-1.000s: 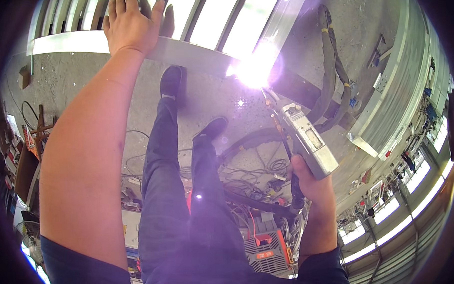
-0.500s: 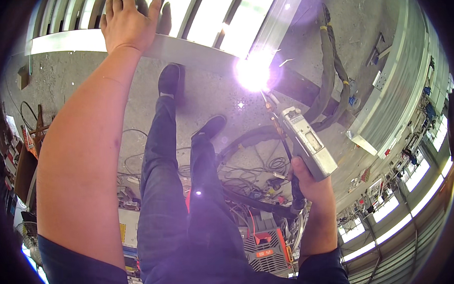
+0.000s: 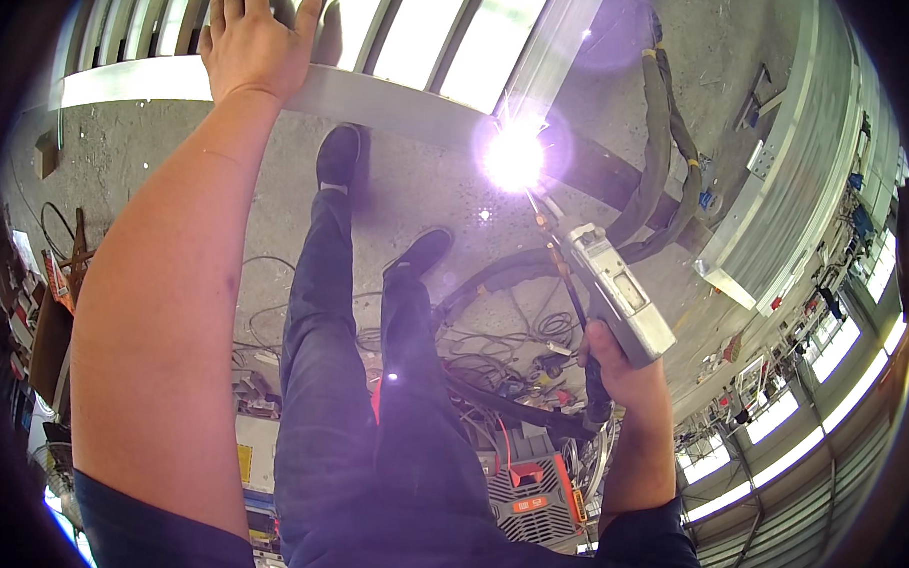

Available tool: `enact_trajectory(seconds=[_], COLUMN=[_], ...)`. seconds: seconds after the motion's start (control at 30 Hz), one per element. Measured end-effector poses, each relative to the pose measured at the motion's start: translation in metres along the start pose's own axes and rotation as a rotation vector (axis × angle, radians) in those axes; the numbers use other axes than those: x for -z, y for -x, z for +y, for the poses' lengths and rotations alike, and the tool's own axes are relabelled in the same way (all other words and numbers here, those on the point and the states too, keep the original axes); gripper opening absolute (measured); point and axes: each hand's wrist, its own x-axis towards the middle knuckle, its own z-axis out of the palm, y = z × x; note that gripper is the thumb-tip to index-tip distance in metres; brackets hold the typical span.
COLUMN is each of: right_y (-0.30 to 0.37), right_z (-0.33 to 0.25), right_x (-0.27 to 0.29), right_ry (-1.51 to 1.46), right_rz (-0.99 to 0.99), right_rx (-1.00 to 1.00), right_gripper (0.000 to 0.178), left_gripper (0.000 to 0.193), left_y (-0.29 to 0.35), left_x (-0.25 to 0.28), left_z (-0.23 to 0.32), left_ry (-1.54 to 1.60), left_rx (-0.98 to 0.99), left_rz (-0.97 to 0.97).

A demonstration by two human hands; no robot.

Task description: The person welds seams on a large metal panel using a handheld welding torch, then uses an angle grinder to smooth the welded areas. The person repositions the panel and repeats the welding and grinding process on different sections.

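Note:
My right hand (image 3: pixel 623 370) is wrapped round the handle of a boxy grey welding gun (image 3: pixel 623 290) that points up and left. A dazzling white-violet welding flare (image 3: pixel 513 158) burns at its tip, by the lower right corner of a pale metal frame (image 3: pixel 393 108) with parallel slats. The flare hides the nozzle's end and the spot it meets. Farther left, my left hand (image 3: pixel 256 53) lies on the frame's near rail with its fingers spread over the slats.
Thick sleeved hoses (image 3: pixel 659 127) loop across the concrete floor at right. Tangled cables (image 3: pixel 477 348) lie near my feet, above an orange-and-grey machine (image 3: pixel 534 502). Long stacked metal profiles (image 3: pixel 797 187) line the right side. My two dark shoes (image 3: pixel 340 156) stand below the frame.
The welding gun and its flare have shifted slightly down and to the right, and small sparks now show round the flare. My left hand stays in nearly the same place.

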Motion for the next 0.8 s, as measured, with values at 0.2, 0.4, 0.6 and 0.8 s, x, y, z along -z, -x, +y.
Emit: enact_trajectory(seconds=[0.2,0.4,0.6,0.8], right_y=[0.003,0.022,0.007,-0.009], right_z=[0.006,0.01,-0.01,-0.024], right_x=[0.002,0.008,0.01,0.001], right_ry=[0.023,0.027,0.005,0.036], right_rz=[-0.001,0.035,0.016,0.008], right_rx=[-0.003,0.036,0.071,0.104], right_gripper=[0.025,0.036,0.043,0.039], left_gripper=[0.057,0.079,0.08,0.079], left_y=[0.024,-0.032,-0.03,-0.028], left_x=[-0.012,-0.078,-0.076,-0.072], left_z=[0.002,-0.035,-0.033,-0.034], left_ry=[0.156,0.337,0.351,0.382], left_rx=[-0.06,-0.046,-0.046,-0.041], left_rz=[0.279,0.544,0.557,0.531])
